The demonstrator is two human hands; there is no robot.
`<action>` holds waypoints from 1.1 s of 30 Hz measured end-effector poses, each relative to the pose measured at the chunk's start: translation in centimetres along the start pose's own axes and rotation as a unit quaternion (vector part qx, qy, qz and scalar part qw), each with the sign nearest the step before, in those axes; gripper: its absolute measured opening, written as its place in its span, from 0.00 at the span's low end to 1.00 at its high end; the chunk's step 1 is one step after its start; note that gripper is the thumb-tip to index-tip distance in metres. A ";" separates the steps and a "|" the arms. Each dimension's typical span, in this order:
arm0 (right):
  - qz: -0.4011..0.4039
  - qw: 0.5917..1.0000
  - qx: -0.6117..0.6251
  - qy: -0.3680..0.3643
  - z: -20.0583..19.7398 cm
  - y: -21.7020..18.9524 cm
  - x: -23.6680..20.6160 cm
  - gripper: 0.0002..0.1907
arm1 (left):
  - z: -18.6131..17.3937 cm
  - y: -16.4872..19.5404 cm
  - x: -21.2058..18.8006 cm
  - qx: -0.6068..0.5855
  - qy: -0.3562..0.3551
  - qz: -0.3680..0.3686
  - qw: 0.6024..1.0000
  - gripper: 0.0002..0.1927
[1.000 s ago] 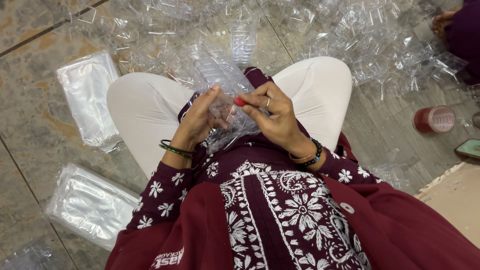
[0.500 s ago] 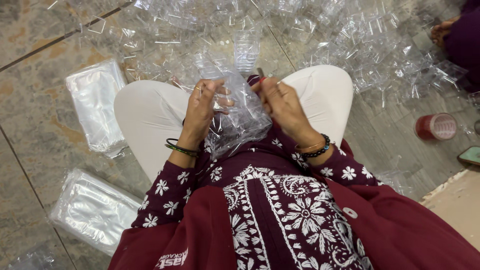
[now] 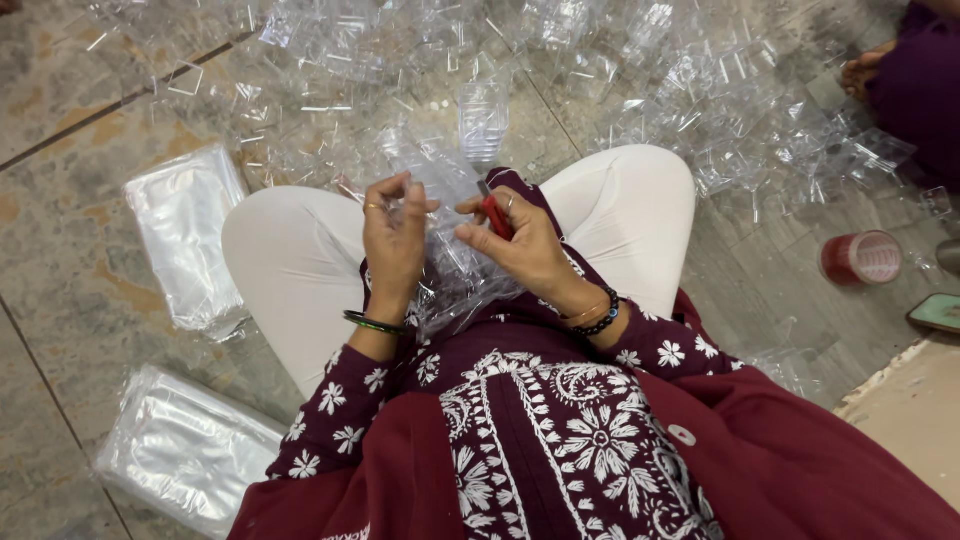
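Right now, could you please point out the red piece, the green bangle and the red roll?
Red piece [image 3: 497, 216]: head view, its middle.
Green bangle [image 3: 371, 324]: head view, front edge.
Red roll [image 3: 861, 258]: head view, its side.

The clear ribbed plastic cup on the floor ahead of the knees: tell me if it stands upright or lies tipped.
Upright: the clear ribbed plastic cup stands on the floor, its open mouth facing up.

Two flat packs of clear plastic bags [image 3: 185, 235] [image 3: 180, 450] lie on the tiled floor [image 3: 60, 300]; one red-banded tape roll [image 3: 862, 258]; clear plastic containers [image 3: 483, 120] beyond counting.
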State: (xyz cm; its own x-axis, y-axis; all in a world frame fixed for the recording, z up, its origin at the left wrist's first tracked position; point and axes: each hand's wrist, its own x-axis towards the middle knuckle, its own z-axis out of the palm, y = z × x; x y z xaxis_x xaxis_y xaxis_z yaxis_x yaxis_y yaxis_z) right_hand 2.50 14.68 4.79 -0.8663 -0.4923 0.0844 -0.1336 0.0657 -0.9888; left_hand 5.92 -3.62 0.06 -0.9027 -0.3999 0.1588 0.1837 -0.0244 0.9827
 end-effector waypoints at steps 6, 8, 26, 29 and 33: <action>-0.009 0.998 0.048 0.031 -1.9 2.4 0.9 0.08 | 1.5 -0.5 0.1 -0.149 -0.060 -0.015 0.987 0.33; 0.054 0.992 0.106 0.035 -2.3 3.0 1.0 0.08 | 1.5 -1.2 0.8 -0.331 -0.027 -0.162 0.929 0.30; 0.019 0.998 0.012 0.057 -2.4 4.5 1.8 0.10 | 1.6 -3.7 1.3 -0.337 -0.077 -0.402 0.848 0.28; -0.124 0.959 -0.217 0.130 -6.1 4.1 4.2 0.08 | 2.0 -5.7 3.1 -0.035 -0.053 -0.272 0.960 0.43; -0.313 0.884 -0.336 0.083 -10.0 3.9 8.7 0.04 | 2.4 -9.0 9.3 0.257 -0.125 0.015 0.958 0.59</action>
State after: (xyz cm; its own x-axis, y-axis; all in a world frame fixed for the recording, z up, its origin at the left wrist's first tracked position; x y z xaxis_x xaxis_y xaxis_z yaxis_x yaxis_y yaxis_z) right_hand -10.33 19.30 2.94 -0.5729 -0.4849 0.6608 -0.8194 0.3542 -0.4506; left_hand -5.07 -4.94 -7.04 -0.9766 -0.1599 0.1436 0.0541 0.4637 0.8843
